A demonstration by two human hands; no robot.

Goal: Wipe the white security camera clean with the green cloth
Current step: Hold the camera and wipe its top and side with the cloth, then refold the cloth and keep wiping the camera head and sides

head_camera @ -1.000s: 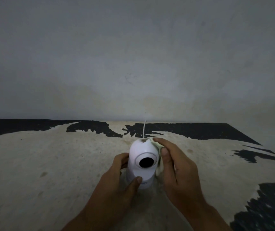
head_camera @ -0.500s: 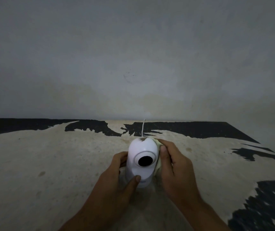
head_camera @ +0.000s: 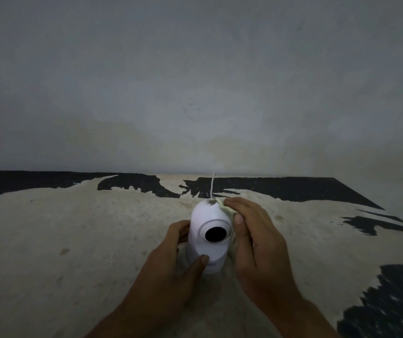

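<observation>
Low centre of the frame, the white security camera (head_camera: 209,236) stands upright on the worn counter (head_camera: 73,240), our left hand (head_camera: 171,262) curled around its base. Our right hand (head_camera: 256,242) presses the green cloth (head_camera: 225,209) flat against its right side. It looks light, smooth and tippy, so we'd hold low on the body and mind the thin white cable (head_camera: 212,187) behind.

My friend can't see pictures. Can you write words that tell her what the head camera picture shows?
Two bare hands hold a white security camera upright on a worn, patchy table. The left hand steadies its base while the right hand presses a pale green cloth against its side. A thin white cord runs behind it.
</observation>
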